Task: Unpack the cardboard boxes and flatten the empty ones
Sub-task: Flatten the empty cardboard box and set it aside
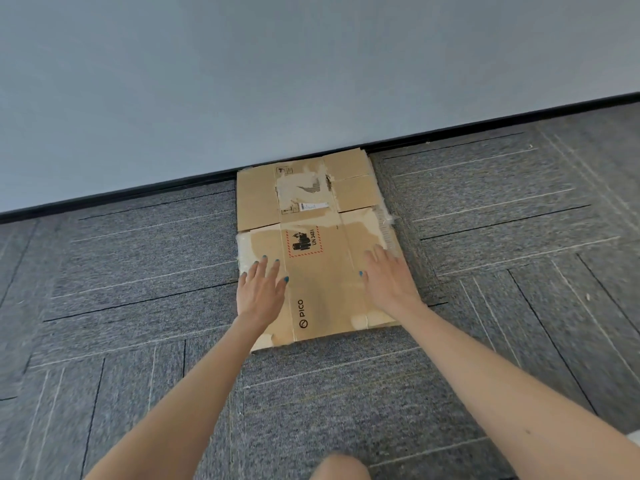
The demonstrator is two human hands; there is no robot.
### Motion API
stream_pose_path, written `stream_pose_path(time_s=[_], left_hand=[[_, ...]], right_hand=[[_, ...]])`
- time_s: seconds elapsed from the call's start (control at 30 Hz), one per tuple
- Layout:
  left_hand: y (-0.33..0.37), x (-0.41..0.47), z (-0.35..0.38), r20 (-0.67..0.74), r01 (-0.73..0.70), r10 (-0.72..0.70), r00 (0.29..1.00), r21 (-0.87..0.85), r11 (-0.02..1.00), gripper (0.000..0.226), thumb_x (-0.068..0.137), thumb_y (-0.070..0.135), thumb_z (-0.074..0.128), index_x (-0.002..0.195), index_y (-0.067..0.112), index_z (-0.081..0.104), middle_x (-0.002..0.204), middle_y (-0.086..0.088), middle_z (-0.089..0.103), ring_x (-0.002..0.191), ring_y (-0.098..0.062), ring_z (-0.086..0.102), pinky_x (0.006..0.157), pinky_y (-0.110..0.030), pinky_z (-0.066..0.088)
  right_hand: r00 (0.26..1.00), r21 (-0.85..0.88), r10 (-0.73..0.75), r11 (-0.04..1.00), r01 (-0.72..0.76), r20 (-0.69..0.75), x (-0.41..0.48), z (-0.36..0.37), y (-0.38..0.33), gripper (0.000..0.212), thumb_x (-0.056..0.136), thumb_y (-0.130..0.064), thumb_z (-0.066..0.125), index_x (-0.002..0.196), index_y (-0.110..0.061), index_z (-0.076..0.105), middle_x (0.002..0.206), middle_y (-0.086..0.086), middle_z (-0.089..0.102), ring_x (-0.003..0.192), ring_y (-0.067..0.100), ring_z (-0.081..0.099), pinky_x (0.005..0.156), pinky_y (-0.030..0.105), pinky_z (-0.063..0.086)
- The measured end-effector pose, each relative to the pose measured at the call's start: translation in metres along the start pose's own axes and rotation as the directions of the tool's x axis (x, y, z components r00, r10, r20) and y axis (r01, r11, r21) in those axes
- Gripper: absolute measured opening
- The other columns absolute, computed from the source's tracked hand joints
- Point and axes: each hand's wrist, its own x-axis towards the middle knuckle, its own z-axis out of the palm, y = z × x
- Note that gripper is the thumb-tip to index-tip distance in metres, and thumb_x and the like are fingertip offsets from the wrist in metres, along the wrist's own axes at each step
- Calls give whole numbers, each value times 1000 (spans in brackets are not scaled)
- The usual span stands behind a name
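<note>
A bare knee (341,467) shows at 6 o'clock. Beyond it the left hand (261,289) and the right hand (389,278) press flat on the flattened cardboard box (322,258), at its 8 and 4 o'clock, fingers (260,268) straight and slightly spread, gripping nothing. The box lies on the grey carpet floor (138,265), its 12 o'clock end against the black baseboard (138,192) of the wall (242,81).

Wall (311,64) blocks beyond flattened box (322,244) (touching), carpet (502,220) open either side
</note>
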Motion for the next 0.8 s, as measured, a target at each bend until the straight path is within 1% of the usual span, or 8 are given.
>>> stream_pose_path(time_s=[0.1, 0.23, 0.37, 0.5, 0.6, 0.7, 0.8], left_hand=[[17, -35, -36, 11, -39, 39, 999, -6, 999, 53, 106, 43, 31, 154, 20, 31, 162, -8, 26, 149, -26, 24, 120, -44, 19], [44, -88, -101, 28, -103, 104, 994, -19, 994, 51, 106, 43, 31, 152, 21, 36, 157, -9, 36, 144, -27, 33, 117, -41, 23], [67, -144, -175, -7, -181, 181, 983, -45, 982, 50, 105, 43, 34, 148, 19, 42, 150, -8, 46, 137, -27, 43, 110, -40, 28], [82, -201, -243, 2, -244, 244, 970, -58, 968, 50, 105, 44, 33, 147, 19, 43, 147, -8, 50, 133, -28, 47, 109, -41, 31], [93, -249, -290, 27, -281, 283, 959, -60, 958, 49, 105, 43, 33, 147, 19, 45, 145, -8, 52, 131, -28, 48, 108, -41, 32], [103, -305, -335, 54, -324, 327, 943, -67, 944, 48, 106, 41, 33, 146, 19, 45, 144, -8, 52, 130, -29, 49, 107, -41, 31], [115, -365, -381, 51, -370, 374, 926, -72, 926, 47, 106, 40, 33, 146, 18, 46, 142, -10, 54, 129, -30, 49, 107, -40, 31]], right_hand=[[1000, 16, -4, 1000, 5, -20, -36, -42, -10, 35, 101, -21, 42, 134, -11, 41, 134, 10, 43, 119, 25, 45, 93, 38, 39], [1000, 16, 6, 1000, -6, -21, -95, -106, -23, 31, 100, -18, 43, 130, -11, 45, 130, 10, 47, 112, 25, 51, 87, 37, 41], [999, 56, 19, 998, -17, -40, -159, -177, -35, 25, 99, -16, 41, 121, -10, 50, 124, 9, 51, 109, 26, 51, 82, 36, 41], [997, 58, 68, 996, -65, -48, -225, -246, -43, 29, 101, -22, 41, 127, -11, 46, 124, 9, 50, 108, 26, 52, 77, 34, 39], [992, 52, 108, 993, -105, -60, -277, -294, -46, 26, 101, -23, 40, 124, -11, 46, 120, 9, 51, 107, 25, 53, 72, 32, 34], [987, 75, 150, 987, -145, -59, -335, -341, -51, 28, 102, -25, 40, 125, -11, 46, 119, 9, 53, 105, 25, 54, 71, 32, 37], [979, 115, 185, 978, -176, -79, -397, -389, -57, 25, 102, -24, 39, 122, -11, 48, 116, 7, 54, 100, 24, 56, 65, 31, 38]])
